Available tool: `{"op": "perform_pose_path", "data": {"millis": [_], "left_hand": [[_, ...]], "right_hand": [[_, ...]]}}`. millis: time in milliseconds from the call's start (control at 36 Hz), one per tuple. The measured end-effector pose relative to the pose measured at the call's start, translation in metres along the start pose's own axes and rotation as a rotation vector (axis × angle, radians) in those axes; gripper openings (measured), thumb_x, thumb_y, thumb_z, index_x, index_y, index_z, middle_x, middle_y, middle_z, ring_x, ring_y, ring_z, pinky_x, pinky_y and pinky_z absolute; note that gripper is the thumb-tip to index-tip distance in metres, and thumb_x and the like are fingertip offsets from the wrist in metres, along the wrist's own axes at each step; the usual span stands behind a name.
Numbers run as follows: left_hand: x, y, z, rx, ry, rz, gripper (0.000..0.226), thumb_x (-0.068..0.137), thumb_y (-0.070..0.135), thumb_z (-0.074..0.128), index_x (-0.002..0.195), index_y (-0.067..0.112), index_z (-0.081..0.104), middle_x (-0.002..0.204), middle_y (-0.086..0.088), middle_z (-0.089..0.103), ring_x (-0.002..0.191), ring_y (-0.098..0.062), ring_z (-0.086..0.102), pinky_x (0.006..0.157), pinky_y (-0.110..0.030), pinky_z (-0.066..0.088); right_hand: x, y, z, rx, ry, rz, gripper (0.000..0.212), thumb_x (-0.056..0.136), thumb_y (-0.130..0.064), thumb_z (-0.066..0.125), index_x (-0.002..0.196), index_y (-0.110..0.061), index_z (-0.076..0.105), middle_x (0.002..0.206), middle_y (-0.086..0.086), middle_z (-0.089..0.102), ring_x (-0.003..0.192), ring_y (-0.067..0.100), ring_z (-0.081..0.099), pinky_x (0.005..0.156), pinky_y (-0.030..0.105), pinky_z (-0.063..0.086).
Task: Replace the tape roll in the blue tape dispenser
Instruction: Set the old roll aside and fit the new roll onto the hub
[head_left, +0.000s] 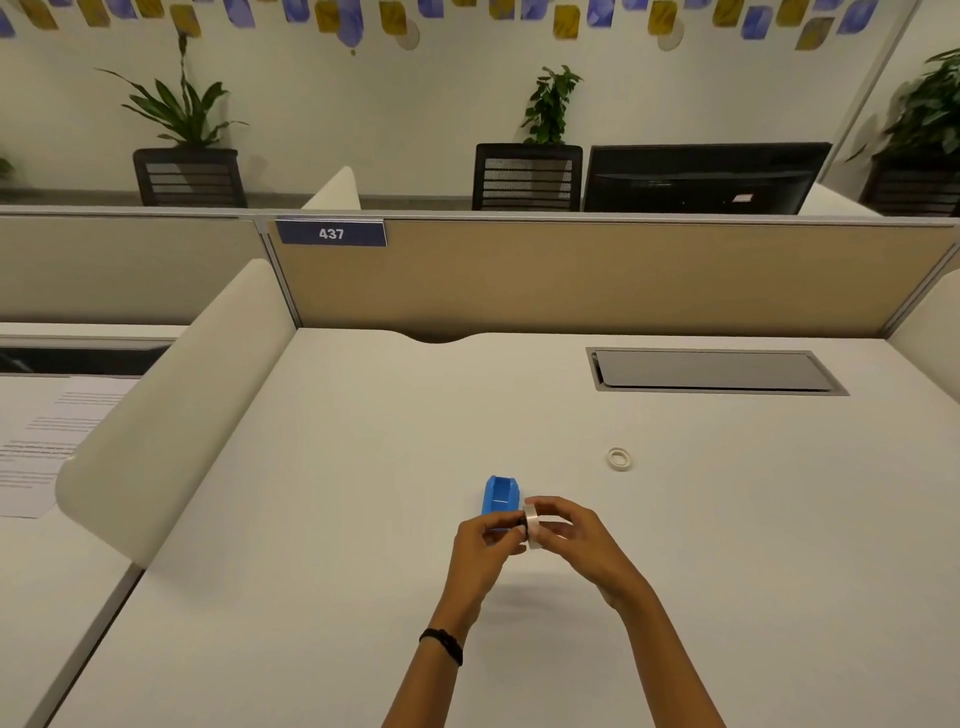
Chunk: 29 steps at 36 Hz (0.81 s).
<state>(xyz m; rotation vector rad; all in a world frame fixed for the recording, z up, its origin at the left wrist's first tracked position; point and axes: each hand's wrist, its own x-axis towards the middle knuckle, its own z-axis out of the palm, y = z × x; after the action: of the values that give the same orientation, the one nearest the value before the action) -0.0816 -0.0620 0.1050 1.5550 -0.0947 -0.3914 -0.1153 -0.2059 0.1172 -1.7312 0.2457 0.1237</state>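
Two hands meet at lower centre of the frame. The left hand (485, 543) and right hand (579, 545) both pinch the tape roll (532, 527) with curled fingers (556, 512). The blue tape dispenser (501, 496) rests on the counter (363, 519), just behind the left hand.
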Motion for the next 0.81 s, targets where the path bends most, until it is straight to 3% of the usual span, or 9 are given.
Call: {"op": "perform_pose_path", "data": {"millis": [139,278,417,639,806], "left_hand": [[0.000,-0.001,0.003,-0.002,0.020,0.015,0.017,0.083,0.012,0.066,0.089,0.027,0.068,0.089,0.005,0.071,0.084,-0.013,0.069,0.065,-0.015,0.054],[0.000,-0.002,0.007,0.017,0.029,0.028,0.020,0.082,0.014,0.068,0.086,0.034,0.068,0.088,0.009,0.071,0.088,-0.013,0.068,0.073,-0.016,0.052],[0.000,-0.004,0.011,0.008,0.050,0.022,0.021,0.082,0.014,0.067,0.085,0.035,0.067,0.086,0.010,0.070,0.086,-0.011,0.068,0.071,-0.013,0.051],[-0.001,0.001,0.015,0.021,0.067,0.049,0.018,0.082,0.019,0.067,0.086,0.037,0.068,0.085,0.013,0.071,0.085,-0.008,0.068,0.069,-0.010,0.050],[0.000,-0.001,0.014,0.050,0.069,0.055,0.018,0.082,0.022,0.068,0.084,0.039,0.067,0.085,0.015,0.071,0.085,-0.005,0.067,0.066,-0.009,0.050]], "right_hand": [[0.001,-0.001,-0.001,0.006,0.013,0.002,0.023,0.084,-0.027,0.064,0.105,-0.035,0.059,0.110,-0.007,0.065,0.098,0.011,0.065,0.082,0.024,0.053],[0.001,0.000,-0.002,0.024,0.037,0.019,0.019,0.083,-0.025,0.065,0.099,-0.034,0.061,0.104,-0.005,0.067,0.090,0.012,0.068,0.067,0.015,0.055],[0.004,0.001,-0.003,-0.009,0.081,0.051,0.017,0.082,-0.027,0.066,0.098,-0.031,0.061,0.100,-0.003,0.066,0.084,0.010,0.067,0.059,0.012,0.053],[0.010,-0.001,-0.005,-0.005,0.106,0.068,0.029,0.082,-0.032,0.065,0.106,-0.017,0.063,0.098,0.001,0.066,0.085,0.013,0.065,0.056,0.013,0.054],[0.008,-0.002,-0.003,0.053,0.097,0.083,0.022,0.082,-0.034,0.065,0.097,-0.018,0.066,0.096,0.006,0.069,0.085,0.015,0.068,0.060,0.017,0.056]]}}
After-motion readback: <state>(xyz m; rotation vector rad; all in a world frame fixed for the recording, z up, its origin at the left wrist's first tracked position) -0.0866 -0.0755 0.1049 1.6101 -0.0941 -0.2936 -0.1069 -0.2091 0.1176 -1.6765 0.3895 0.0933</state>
